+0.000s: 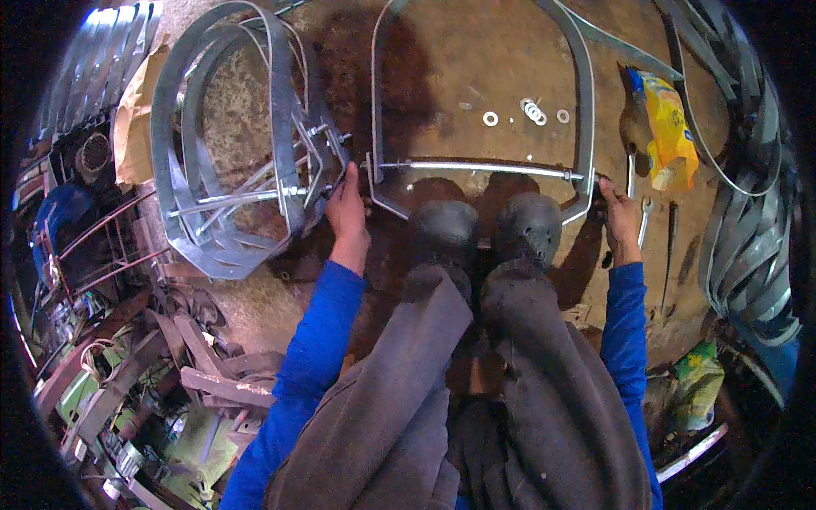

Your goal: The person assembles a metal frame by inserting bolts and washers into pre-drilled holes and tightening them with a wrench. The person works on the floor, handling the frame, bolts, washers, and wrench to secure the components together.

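Note:
A grey metal strap bent into a U-shaped bracket (586, 93) lies in front of my knees. A threaded rod (484, 167) crosses it between its two legs, with nuts near the ends. My left hand (347, 219) is just outside the bracket's left leg, index finger stretched forward and thumb apart. It appears to hold nothing. My right hand (622, 219) is beside the right leg near the rod's end, fingers partly spread toward the metal. Whether its fingertips touch the bracket I cannot make out. Several loose washers (490, 119) lie inside the bracket.
Left of my left hand stands a stack of similar brackets (280, 102) with bolted rods. At right lie a wrench (645, 219), a yellow plastic packet (667, 127) and curved metal strips (748, 255). Scrap metal pieces (225, 387) are heaped at lower left. A brown paper bag (136, 127) stands beyond.

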The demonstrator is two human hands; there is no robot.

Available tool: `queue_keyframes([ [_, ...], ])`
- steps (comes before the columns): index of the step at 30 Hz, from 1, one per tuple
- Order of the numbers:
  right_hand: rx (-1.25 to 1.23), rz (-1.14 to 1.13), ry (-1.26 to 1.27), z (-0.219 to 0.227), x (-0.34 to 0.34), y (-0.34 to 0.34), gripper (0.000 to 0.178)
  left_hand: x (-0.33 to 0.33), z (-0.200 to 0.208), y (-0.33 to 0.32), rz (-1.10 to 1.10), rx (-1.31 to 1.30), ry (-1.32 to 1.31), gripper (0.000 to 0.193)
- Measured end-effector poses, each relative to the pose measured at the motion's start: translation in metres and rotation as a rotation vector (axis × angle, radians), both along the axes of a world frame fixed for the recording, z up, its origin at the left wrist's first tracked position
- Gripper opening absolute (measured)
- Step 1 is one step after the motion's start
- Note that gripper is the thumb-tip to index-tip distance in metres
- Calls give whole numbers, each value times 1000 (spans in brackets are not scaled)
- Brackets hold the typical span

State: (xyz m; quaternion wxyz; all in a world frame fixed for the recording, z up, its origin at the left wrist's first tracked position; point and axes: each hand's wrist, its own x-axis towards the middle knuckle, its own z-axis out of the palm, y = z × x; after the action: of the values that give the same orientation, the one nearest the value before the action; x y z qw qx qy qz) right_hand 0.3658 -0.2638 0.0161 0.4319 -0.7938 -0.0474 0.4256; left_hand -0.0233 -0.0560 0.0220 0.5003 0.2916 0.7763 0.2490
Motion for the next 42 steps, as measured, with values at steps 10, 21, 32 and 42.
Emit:
queue_keyframes([
  [10,-67,249,-307,-18,8,-5,43,0,-17,8,-24,37,-282,37],
  [21,-189,352,-347,-17,4,15,53,-14,-40,11,-27,175,-204,37],
  [32,-340,253,-324,-23,19,15,56,-5,-15,8,-84,86,-386,37],
  [42,-240,363,-326,-40,30,1,53,-5,-22,10,-111,99,-451,37],
])
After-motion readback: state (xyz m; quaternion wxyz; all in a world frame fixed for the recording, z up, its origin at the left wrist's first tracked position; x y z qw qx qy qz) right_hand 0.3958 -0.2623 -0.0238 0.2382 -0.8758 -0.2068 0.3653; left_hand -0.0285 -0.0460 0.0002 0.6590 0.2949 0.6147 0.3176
